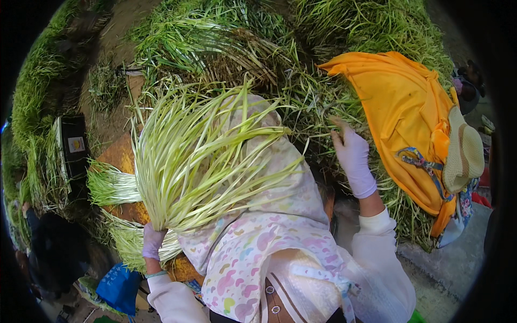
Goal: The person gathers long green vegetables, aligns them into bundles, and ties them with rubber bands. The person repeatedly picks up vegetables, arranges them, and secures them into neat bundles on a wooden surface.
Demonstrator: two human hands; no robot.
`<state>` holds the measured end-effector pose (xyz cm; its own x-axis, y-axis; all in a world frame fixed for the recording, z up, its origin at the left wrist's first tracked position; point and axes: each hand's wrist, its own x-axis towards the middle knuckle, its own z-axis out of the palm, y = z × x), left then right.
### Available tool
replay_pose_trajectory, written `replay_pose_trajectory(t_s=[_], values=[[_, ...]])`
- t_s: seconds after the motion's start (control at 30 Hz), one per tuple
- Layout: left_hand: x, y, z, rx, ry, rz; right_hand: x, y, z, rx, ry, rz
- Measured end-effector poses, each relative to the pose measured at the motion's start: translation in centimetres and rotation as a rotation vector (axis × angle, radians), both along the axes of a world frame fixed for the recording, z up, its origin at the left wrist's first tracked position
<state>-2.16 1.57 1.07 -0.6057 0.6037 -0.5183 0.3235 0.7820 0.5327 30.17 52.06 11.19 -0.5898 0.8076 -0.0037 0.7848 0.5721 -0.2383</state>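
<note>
My left hand [154, 240], in a thin pale glove, is closed round the base of a large bunch of pale, chive-like greens [202, 161]. Its long flat leaves fan up and right across my apron-covered lap [278, 189]. To the right, my right hand [350, 149] wears a similar glove with bare fingertips. Its thumb and fingers are apart, slightly blurred, over loose leaf scraps [319, 105]; no bunch is in it. Left of my lap, one trimmed bundle [115, 183] and another bundle [129, 240] rest on a worn orange-brown board [119, 155].
Unsorted greens with brownish root ends [242, 60] are heaped ahead. An orange cloth [400, 121] and a straw hat [462, 151] lie on the pile at right. At left are a dark box [74, 145], a blue bag [119, 286] and another person in dark clothing [54, 250].
</note>
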Motion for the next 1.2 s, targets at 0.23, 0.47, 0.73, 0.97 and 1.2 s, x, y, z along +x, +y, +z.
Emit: replay_pose_trajectory(t_s=[0.23,0.47,0.73,0.97,1.2], values=[[0.0,-0.4,-0.4,0.057,0.035,-0.022,-6.3,-5.8,-1.2,-0.057,0.261,0.516],[-0.2,-0.7,-0.7,-0.002,0.056,-0.065,-7.8,-7.1,-2.7,0.068,0.398,0.765],[-0.4,-0.9,-0.9,0.014,0.030,-0.056,-4.5,-7.9,0.3,-0.155,0.290,0.716],[-0.5,-1.5,-1.4,0.010,0.059,-0.057,-3.2,-5.8,-0.9,-0.182,0.400,0.381],[-0.5,-1.1,-1.6,0.025,0.054,-0.052,-3.7,-0.1,-2.4,-0.332,0.399,0.087]])
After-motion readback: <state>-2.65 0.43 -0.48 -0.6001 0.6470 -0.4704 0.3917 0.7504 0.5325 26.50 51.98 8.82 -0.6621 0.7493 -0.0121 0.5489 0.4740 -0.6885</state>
